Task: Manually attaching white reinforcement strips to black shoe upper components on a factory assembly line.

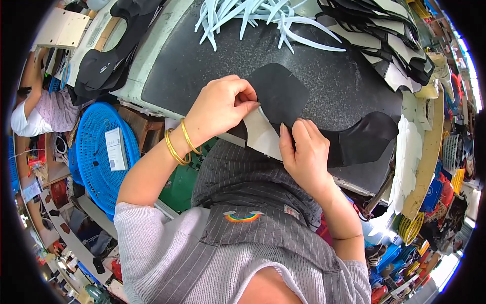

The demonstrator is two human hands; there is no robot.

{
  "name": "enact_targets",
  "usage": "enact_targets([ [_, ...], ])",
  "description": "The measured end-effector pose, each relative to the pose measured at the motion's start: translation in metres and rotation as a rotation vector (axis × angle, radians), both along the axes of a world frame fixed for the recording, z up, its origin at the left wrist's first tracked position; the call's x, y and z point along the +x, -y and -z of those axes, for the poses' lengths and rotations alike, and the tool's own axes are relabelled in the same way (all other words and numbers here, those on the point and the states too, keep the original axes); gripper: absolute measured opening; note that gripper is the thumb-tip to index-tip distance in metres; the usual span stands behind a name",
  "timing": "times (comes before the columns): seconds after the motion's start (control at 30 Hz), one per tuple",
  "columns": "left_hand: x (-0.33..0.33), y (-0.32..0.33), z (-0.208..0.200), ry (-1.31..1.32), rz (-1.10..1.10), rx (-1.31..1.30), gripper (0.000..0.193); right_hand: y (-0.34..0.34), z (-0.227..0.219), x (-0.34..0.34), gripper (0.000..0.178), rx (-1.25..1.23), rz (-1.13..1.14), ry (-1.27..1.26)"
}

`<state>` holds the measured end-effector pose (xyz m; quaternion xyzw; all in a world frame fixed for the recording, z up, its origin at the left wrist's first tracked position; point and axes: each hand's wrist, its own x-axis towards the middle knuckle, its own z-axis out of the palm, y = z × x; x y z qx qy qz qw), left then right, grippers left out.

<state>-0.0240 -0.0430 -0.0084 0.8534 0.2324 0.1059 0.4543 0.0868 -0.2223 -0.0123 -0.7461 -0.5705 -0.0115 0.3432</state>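
Observation:
A flat black shoe-upper piece (279, 91) lies across the near edge of the dark work table, with a broad rounded flap at its far side and a curved arm stretching right. Its near part is turned so a pale lining side (260, 133) faces up between my hands. My left hand (223, 104), two gold bangles on its wrist, pinches the piece's edge between thumb and fingers at the upper left of the pale part. Closed on the edge at the other end of that part is my right hand (308, 152); its fingertips are partly hidden.
Light-blue curved strips (253, 17) are heaped at the table's far side. Stacked black and white cut pieces (387, 43) sit at the far right, more black pieces (98, 71) at the far left. A blue basket (93, 147) stands left; another person (48, 114) sits beyond.

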Motion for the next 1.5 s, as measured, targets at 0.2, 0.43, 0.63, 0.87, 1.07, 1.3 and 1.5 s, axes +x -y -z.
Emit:
enact_targets([
  [0.2,0.004,-0.009,0.001,-0.037,0.025,0.15,0.018,-0.005,0.002,-0.003,0.018,0.004,-0.089,0.006],
  [0.43,0.014,-0.039,-0.002,0.026,0.29,0.229,0.015,-0.002,0.001,-0.017,0.018,-0.208,-0.27,0.773],
  [0.63,0.008,-0.029,0.003,0.008,0.222,0.149,0.014,-0.003,0.007,-0.022,0.026,-0.125,-0.133,0.416],
  [0.87,0.006,-0.027,0.0,0.036,0.186,0.094,0.015,-0.008,0.008,-0.033,0.055,-0.19,-0.036,0.398],
  [1.07,0.004,-0.032,0.003,0.036,0.235,0.128,0.018,-0.014,0.007,-0.033,0.064,-0.288,-0.014,0.353],
  [1.3,0.003,-0.022,0.006,0.037,0.169,0.206,0.02,0.0,0.01,-0.033,0.07,-0.229,-0.012,0.344],
  [1.5,0.016,-0.019,-0.016,-0.234,0.106,0.098,0.019,-0.006,-0.001,-0.014,0.037,-0.072,0.073,-0.041],
])
